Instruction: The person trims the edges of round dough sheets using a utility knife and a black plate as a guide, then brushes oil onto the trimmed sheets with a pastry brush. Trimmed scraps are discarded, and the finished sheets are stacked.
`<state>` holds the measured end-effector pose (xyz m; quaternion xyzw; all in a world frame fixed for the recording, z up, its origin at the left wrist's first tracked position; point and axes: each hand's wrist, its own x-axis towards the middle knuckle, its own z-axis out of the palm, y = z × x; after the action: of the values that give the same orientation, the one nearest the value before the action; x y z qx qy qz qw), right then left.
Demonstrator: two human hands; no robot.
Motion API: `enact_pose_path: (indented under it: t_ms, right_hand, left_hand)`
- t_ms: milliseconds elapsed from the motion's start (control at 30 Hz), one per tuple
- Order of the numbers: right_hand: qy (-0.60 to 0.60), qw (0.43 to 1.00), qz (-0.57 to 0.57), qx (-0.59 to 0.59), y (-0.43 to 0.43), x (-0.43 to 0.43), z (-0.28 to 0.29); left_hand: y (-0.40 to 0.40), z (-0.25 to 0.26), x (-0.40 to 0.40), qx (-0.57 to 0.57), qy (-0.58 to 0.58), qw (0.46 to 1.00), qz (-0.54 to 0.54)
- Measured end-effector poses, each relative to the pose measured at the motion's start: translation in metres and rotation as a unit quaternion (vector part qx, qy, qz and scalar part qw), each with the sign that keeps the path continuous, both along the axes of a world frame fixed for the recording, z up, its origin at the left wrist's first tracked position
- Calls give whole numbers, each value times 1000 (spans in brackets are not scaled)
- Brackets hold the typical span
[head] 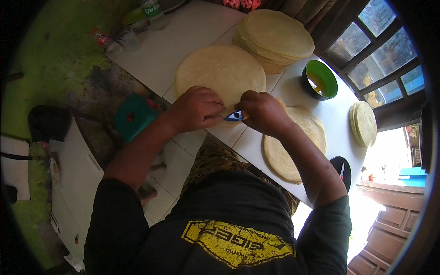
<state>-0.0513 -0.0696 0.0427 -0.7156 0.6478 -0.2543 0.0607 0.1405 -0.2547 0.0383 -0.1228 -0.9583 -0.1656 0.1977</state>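
Observation:
My left hand (197,109) rests at the near left edge of a stack of round flat dough sheets (220,70), fingers bent; whether it pinches the edge is hidden. My right hand (263,111) is closed around a small blue object with a pointed, pale and dark end (234,116), which points left toward my left fingers over the stack's near edge. Under and beside my right forearm, a separate dough round (292,147) lies on the tiled table. A taller stack of dough sheets (278,34) stands behind the near stack, to its right.
A green and black bowl (319,80) with yellowish liquid stands on the right of the white tiled table (161,65). Beyond it are small dough rounds (363,123) and a dark plate (340,172). Plastic bottles (151,10) stand far left. A green stool (132,117) is left of the table.

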Motion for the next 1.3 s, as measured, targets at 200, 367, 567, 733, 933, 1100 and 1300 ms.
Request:
enact_pose_path:
  t_ms: [200,367,567,733,933,1100,1300]
  right_hand:
    - [-30,999,-10,24,-9,-2,6]
    - [-68,995,-36,60,-13,-4,19]
    - [18,993,-78,82,-32,-23,32]
    - [55,995,-55,56,-66,-40,64]
    - [102,989,-98,-47,-93,-71,125]
    - [-23,981,-184,-48,-69,-69,190]
    - [-107,952,-286,-9,16,-48,237]
  left_hand:
    - [0,2,-7,27,24,999,-12]
    - [-9,14,-16,63,-17,997,51]
    - [-15,26,-12,43,17,995,84]
    - [-61,18,22,81,-74,976,189]
    - [-102,106,-20,202,-106,929,293]
    - [-105,184,-47,219,-66,938,261]
    - [-92,194,-61,272,-14,945,183]
